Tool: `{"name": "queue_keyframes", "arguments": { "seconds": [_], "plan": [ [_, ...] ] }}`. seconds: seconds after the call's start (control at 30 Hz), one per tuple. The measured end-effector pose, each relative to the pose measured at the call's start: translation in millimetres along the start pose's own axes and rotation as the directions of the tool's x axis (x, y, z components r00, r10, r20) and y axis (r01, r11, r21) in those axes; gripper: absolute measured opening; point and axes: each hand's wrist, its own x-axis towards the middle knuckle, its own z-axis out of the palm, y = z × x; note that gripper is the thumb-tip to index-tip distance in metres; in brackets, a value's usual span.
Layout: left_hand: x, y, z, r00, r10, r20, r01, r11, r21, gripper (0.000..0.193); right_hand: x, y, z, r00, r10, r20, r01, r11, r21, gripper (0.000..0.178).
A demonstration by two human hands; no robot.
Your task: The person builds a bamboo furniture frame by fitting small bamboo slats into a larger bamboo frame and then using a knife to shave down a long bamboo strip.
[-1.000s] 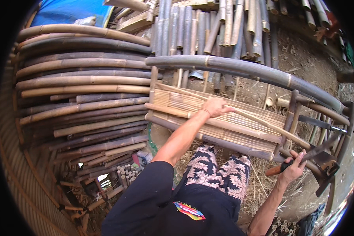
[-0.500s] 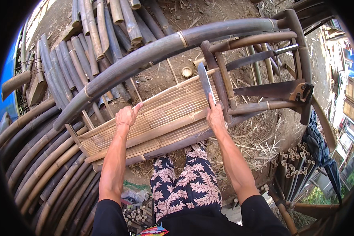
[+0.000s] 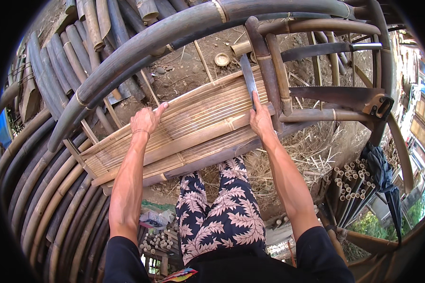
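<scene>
My left hand (image 3: pixel 145 120) is closed over the far edge of a bamboo slat seat (image 3: pixel 198 111), thumb stretched along that edge. Its curled fingertips are hidden. In my right hand (image 3: pixel 261 119) is a large knife (image 3: pixel 248 75), the index finger laid along its back. The blade points away from me over the seat's right end, beside a dark bamboo post (image 3: pixel 264 61). Lengthwise across the slats lies a split bamboo strip (image 3: pixel 189 142), its right end beneath my right hand. The seat belongs to a bamboo bench with a thick curved rail (image 3: pixel 141 42).
A handsaw (image 3: pixel 335 95) and another long blade (image 3: pixel 316 50) lie across the bench's right arm frame. Curved bamboo poles (image 3: pixel 52 198) are stacked at left, cut lengths (image 3: pixel 75 52) behind. At right, a dark umbrella (image 3: pixel 385 179) hangs beside bundled thin bamboo (image 3: pixel 352 186).
The whole scene has shifted upward in the picture, and the bench's left end further left. Both hands keep their grip, the left on the seat edge and the right on the knife.
</scene>
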Motion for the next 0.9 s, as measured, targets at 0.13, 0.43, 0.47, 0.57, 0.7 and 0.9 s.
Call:
{"name": "queue_keyframes", "arguments": {
  "seconds": [0.13, 0.43, 0.47, 0.57, 0.7, 0.9],
  "plan": [
    [3.3, -14.6, 19.7, 0.891, 0.246, -0.382, -0.250, 0.967, 0.038, 0.093, 17.2, 9.9, -5.4, 0.995, 0.103, 0.012, -0.102, 0.991, -0.086, 0.069],
    [16.8, -17.9, 89.8, 0.930, 0.288, -0.227, -0.277, 0.958, 0.079, 0.105, 46.8, -64.9, -85.3, 0.975, 0.102, 0.196, 0.017, 0.851, -0.525, 0.070],
    [18.0, -22.0, 88.9, 0.922, 0.302, -0.244, -0.295, 0.953, 0.064, 0.105, 52.0, -73.6, -92.2, 0.981, -0.040, 0.192, 0.147, 0.799, -0.583, 0.061],
    [13.7, -21.1, 94.4, 0.950, 0.180, -0.255, -0.174, 0.984, 0.047, 0.103, 73.8, -99.8, -108.7, 0.962, -0.111, 0.250, 0.266, 0.587, -0.764, 0.049],
    [13.4, -35.0, 81.7, 0.977, 0.143, -0.157, -0.149, 0.988, -0.029, 0.102, 89.8, -122.7, -113.3, 0.933, -0.235, 0.273, 0.360, 0.633, -0.685, 0.049],
    [11.1, -63.7, 82.1, 0.943, 0.223, -0.246, -0.288, 0.918, -0.274, 0.094, 49.0, -110.7, -93.2, 0.913, -0.174, 0.368, 0.369, 0.737, -0.567, 0.049]
  ]
}}
